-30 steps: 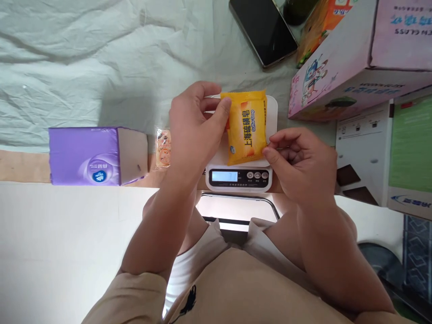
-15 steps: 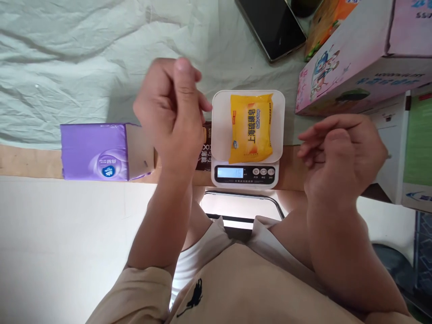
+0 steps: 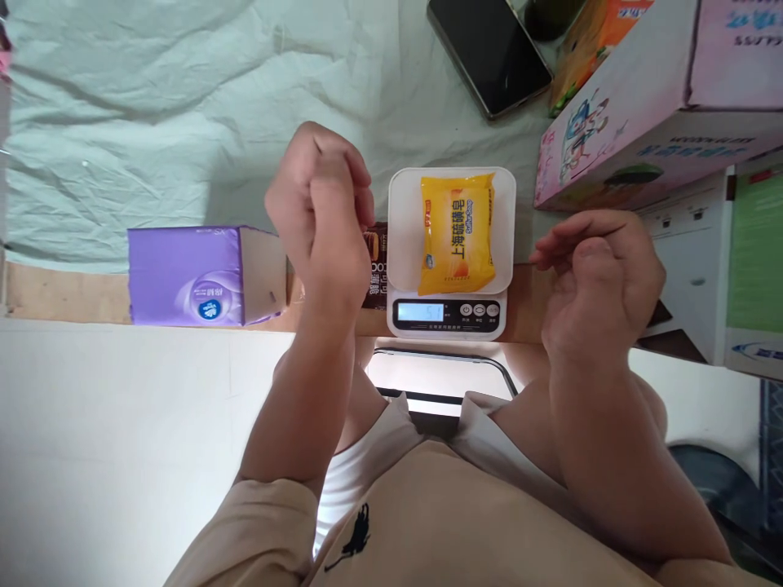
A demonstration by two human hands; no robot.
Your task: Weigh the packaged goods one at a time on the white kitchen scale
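A yellow soap packet [image 3: 457, 232] lies flat on the white tray of a kitchen scale [image 3: 502, 277]. The scale's lit display [image 3: 421, 312] shows digits that look like 51, slightly blurred. My left hand [image 3: 324, 208] hovers left of the scale, curled into a loose fist with no object showing in it. Below and beside it, a dark brown snack packet [image 3: 375, 273] is partly hidden by my wrist and the scale. To the right of the scale is my right hand [image 3: 603, 277], apart from it, its fingers loosely bent, thumb apart, holding nothing visible.
A purple tissue pack [image 3: 183, 273] lies at the left near the table edge. A black phone [image 3: 489, 53] rests at the back. Behind my right hand stand a pink box [image 3: 617, 155], an orange packet [image 3: 587, 53] and a white-and-green box [image 3: 755, 261].
The scale's reading has changed from what looked like 15. My left hand has shifted slightly right and curled tighter; my right hand has moved slightly left. The soap packet stays on the tray.
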